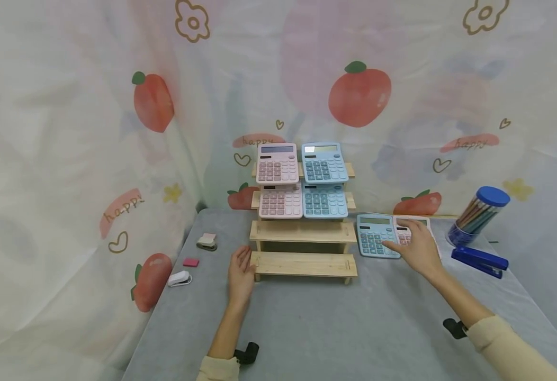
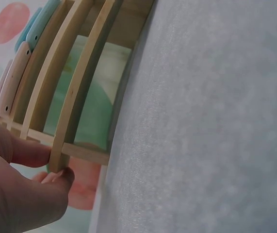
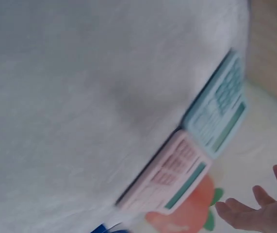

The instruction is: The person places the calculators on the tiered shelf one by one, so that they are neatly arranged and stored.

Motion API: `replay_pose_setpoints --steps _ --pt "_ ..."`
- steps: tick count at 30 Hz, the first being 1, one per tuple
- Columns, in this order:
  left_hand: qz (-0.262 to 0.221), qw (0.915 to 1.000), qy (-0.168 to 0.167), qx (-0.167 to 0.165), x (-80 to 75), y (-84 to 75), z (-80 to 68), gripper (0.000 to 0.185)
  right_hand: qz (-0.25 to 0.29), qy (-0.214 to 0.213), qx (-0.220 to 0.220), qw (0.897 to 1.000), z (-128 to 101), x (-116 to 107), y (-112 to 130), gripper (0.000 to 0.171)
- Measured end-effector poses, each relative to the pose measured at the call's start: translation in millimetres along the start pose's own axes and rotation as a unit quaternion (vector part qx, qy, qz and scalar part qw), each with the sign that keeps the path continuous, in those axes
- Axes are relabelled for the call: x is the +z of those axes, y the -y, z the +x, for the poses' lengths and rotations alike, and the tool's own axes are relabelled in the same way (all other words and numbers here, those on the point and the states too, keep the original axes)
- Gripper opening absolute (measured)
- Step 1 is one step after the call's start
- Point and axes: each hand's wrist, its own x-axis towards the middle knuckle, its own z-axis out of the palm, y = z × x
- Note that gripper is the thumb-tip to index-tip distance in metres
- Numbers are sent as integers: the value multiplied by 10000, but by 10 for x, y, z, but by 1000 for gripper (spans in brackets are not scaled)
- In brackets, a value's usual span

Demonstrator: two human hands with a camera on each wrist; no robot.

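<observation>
A: What's the left hand [image 1: 240,272] doing?

B: It rests against the left end of the wooden tiered rack [image 1: 303,263], thumb and fingers touching the lowest step, likely to steady it. Fingers are loose, not clamped.

A: And the right hand [image 1: 418,246]?

B: It hovers with spread, relaxed fingers over a pink calculator [image 1: 404,233] lying flat on the grey table [image 1: 307,328], just beside a blue calculator [image 1: 376,236]. It grips nothing.

A: The rack itself?

B: Its upper two steps carry pink and blue calculators leaning back, displays up; the two lower steps are bare.
</observation>
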Motion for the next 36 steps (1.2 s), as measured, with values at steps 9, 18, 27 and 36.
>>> replay_pose_setpoints --steps 9,18,27,36 --pt "-25 10000 -57 -40 -53 -22 13 60 -166 507 321 9981 86 -9 -467 91" --pt "6 10000 -20 -31 -35 -33 19 60 -400 904 645 9930 143 79 -745 98" --pt "38 10000 -11 -45 19 -31 6 60 -358 1196 887 9882 108 59 -960 113" --pt "82 9999 -64 -74 20 -28 -1 61 -215 1405 764 9869 166 64 -1017 125"
